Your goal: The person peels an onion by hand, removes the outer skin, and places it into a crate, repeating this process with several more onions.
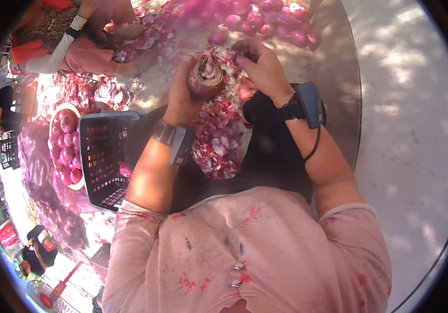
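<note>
Left grip (pixel 181 94) partly hidden behind onion (pixel 206 75); pink heap (pixel 203 14) blurred.

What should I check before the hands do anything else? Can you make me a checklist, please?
1. Onion gripped by the left hand: ok, the fingers wrap around it.
2. Right hand apart from the left hand: ok, there is a gap between them.
3. Right hand empty: cannot tell, its curled fingers could hide something small.
4. Ground between the legs free of loose skins: not ok, lots are scattered there.
5. Dark crate nearby: ok, it stands beside the left arm.
</note>
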`<state>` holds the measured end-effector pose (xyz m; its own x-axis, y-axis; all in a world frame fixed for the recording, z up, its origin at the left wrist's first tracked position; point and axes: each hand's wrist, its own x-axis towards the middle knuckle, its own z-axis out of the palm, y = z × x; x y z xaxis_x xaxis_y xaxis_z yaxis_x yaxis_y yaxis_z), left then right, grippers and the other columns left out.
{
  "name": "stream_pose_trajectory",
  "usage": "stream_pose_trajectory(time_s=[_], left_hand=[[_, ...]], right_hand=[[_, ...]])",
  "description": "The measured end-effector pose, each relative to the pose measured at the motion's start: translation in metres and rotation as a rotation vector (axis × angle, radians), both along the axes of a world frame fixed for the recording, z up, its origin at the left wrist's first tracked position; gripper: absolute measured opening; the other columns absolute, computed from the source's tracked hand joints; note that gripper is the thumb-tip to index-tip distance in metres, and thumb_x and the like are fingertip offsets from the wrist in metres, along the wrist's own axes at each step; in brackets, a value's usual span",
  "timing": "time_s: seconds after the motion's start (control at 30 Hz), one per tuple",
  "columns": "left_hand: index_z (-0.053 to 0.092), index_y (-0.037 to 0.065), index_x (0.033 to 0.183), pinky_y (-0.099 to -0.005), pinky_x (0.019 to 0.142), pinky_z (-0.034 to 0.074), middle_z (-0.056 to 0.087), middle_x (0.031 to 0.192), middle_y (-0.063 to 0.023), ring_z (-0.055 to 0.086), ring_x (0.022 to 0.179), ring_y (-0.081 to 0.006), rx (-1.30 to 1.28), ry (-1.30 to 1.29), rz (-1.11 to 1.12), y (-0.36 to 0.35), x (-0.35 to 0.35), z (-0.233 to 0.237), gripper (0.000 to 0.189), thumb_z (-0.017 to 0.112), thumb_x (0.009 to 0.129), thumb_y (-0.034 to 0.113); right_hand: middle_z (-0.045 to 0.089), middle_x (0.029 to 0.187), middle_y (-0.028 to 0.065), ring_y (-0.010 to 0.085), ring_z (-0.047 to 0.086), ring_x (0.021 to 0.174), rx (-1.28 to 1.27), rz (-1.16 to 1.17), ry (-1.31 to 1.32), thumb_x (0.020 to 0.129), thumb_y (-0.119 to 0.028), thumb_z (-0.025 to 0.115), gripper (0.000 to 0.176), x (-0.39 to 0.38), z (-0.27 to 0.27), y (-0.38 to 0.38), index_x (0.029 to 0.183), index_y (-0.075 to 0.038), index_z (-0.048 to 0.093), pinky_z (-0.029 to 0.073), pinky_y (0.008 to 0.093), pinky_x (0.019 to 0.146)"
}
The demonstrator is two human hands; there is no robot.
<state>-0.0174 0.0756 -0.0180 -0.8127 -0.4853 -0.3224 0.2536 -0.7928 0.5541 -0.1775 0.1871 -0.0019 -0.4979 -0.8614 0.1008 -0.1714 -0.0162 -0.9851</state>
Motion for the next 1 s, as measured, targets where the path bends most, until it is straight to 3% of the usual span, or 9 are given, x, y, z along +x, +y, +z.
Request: stream_pose_trajectory(time_s=[0.1,0.13,0.23,0.37,0.47,0.53,0.77,0.83,1.0], left_hand=[[0.053,0.008,0.123,-0.0507,0.096,0.045,0.058,0.120,-0.0129,0.056,0.112,-0.0297,0.034,0.044,-0.016,0.000,0.001,0.002,0.045,0.043,0.095,0.041],[0.053,0.009,0.123,-0.0515,0.097,0.044,0.058,0.121,-0.0132,0.055,0.113,-0.0300,0.069,0.063,-0.009,0.001,0.001,0.003,0.045,0.042,0.094,0.042],[0.052,0.008,0.120,-0.0482,0.087,0.050,0.058,0.115,-0.0118,0.058,0.105,-0.0279,0.119,0.025,0.029,0.003,-0.001,0.006,0.046,0.038,0.096,0.044],[0.052,0.007,0.121,-0.0476,0.087,0.050,0.058,0.115,-0.0127,0.058,0.105,-0.0280,0.152,0.000,0.054,0.002,-0.004,0.005,0.048,0.036,0.096,0.045],[0.051,0.006,0.122,-0.0471,0.087,0.049,0.058,0.115,-0.0128,0.057,0.105,-0.0284,0.163,0.034,0.041,0.001,-0.004,0.005,0.051,0.035,0.096,0.047],[0.049,0.005,0.124,-0.0464,0.087,0.049,0.058,0.114,-0.0146,0.058,0.103,-0.0302,0.141,0.034,0.070,0.002,-0.005,0.006,0.055,0.034,0.095,0.048],[0.046,0.002,0.127,-0.0482,0.091,0.048,0.057,0.116,-0.0192,0.059,0.102,-0.0344,0.143,0.089,0.040,0.005,-0.005,0.011,0.058,0.035,0.095,0.050],[0.045,0.003,0.128,-0.0494,0.093,0.048,0.056,0.117,-0.0196,0.059,0.104,-0.0349,0.111,0.075,0.075,0.006,-0.005,0.013,0.057,0.042,0.094,0.049],[0.049,0.005,0.125,-0.0477,0.097,0.045,0.058,0.115,-0.0157,0.058,0.105,-0.0298,0.171,0.130,0.100,0.004,-0.004,0.004,0.048,0.051,0.093,0.041]], right_hand=[[0.060,0.093,0.0011,0.0109,0.056,0.087,-0.017,0.079,0.318,0.087,-0.004,0.061,0.012,0.007,0.001,0.001,0.099,-0.002,0.062,0.045,0.0253,0.078],[0.060,0.091,0.0086,0.0217,0.061,0.085,-0.067,0.076,0.280,0.079,-0.005,0.066,0.013,0.012,0.008,0.001,0.090,0.000,0.063,0.049,0.0303,0.075],[0.060,0.089,0.0013,0.0114,0.056,0.082,-0.071,0.114,0.395,0.083,-0.006,0.067,0.012,0.018,0.016,0.001,0.093,-0.002,0.063,0.045,0.0256,0.075],[0.060,0.085,0.0025,0.0126,0.057,0.077,-0.065,0.187,0.207,0.081,-0.007,0.069,0.016,0.025,0.016,0.002,0.094,-0.002,0.062,0.047,0.0271,0.070],[0.059,0.082,0.0038,0.0129,0.058,0.074,0.155,0.245,0.134,0.078,-0.003,0.070,0.019,0.028,0.018,0.003,0.094,-0.001,0.061,0.048,0.0269,0.066],[0.059,0.082,0.0041,0.0133,0.059,0.075,0.004,0.228,0.391,0.076,-0.001,0.071,0.022,0.029,0.017,0.002,0.096,-0.002,0.061,0.048,0.0256,0.068],[0.056,0.090,0.0066,0.0171,0.062,0.078,-0.030,0.166,0.473,0.075,-0.006,0.073,0.030,0.032,0.006,-0.001,0.101,-0.003,0.058,0.051,0.0309,0.073],[0.054,0.103,0.0128,0.0329,0.061,0.089,0.016,0.165,0.570,0.073,-0.015,0.075,0.042,0.033,0.005,-0.002,0.109,-0.005,0.055,0.052,0.0394,0.076],[0.053,0.107,0.0147,0.0360,0.059,0.093,0.007,0.135,0.679,0.073,-0.014,0.074,0.043,0.041,0.007,-0.001,0.110,-0.005,0.054,0.051,0.0411,0.079]])
